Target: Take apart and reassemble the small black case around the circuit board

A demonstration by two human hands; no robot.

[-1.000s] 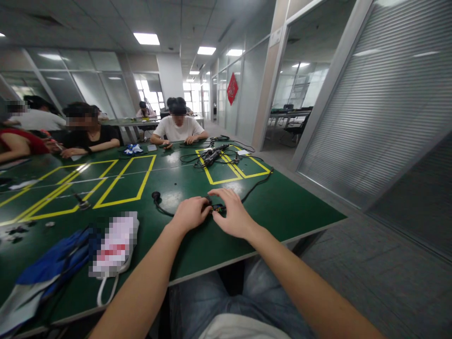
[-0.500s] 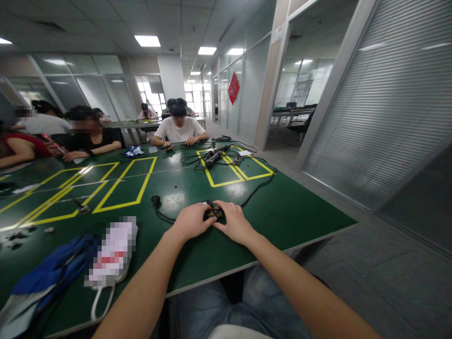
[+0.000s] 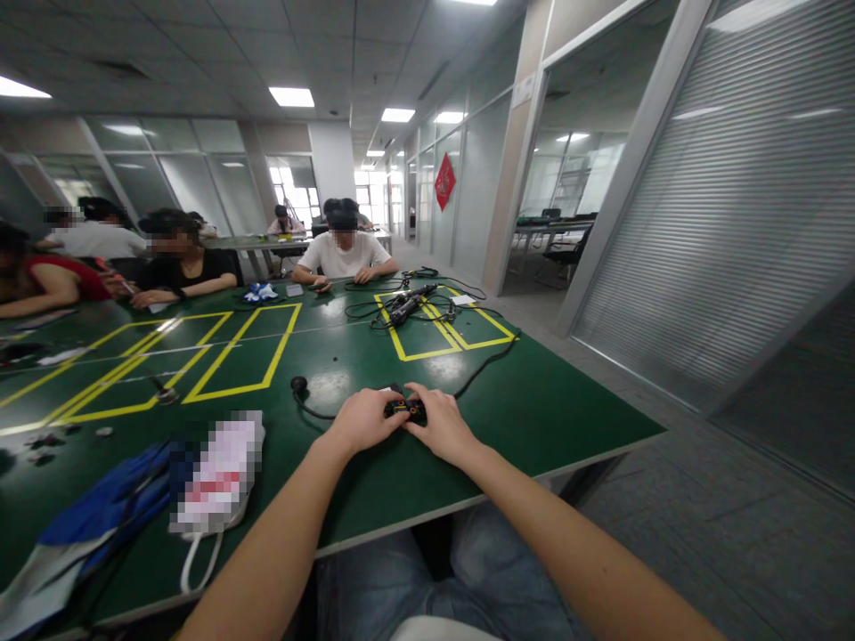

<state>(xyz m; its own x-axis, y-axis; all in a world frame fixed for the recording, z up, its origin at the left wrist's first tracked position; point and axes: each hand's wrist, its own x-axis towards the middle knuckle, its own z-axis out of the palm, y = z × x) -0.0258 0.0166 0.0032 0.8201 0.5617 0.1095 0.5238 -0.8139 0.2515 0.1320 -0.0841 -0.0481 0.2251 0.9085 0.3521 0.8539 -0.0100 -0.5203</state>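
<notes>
Both hands meet over the green tabletop (image 3: pixel 534 418) near its front edge. Between them is a small black object with yellow and orange marks (image 3: pixel 409 409); its exact kind is too small to tell. My left hand (image 3: pixel 366 420) is closed on its left side, thumb along the near edge. Curled around the right side is my right hand (image 3: pixel 444 423), thumb and fingers on the object. A black cable (image 3: pixel 487 363) runs from behind my right hand toward the back right. Out from my left hand comes another length, ending in a round black plug (image 3: pixel 298 385).
To the left lie a blue and white cloth item (image 3: pixel 113 499) and a pale blurred pouch with a white strap (image 3: pixel 223 472). Yellow tape rectangles (image 3: pixel 244 352) mark the table. A black tangle of cables and tools (image 3: pixel 407 307) lies further back. Several people (image 3: pixel 344 254) sit beyond.
The view has tilted up slightly, so the room sits a little lower in the picture. My fingers have shifted slightly on the black object, which stays between both hands.
</notes>
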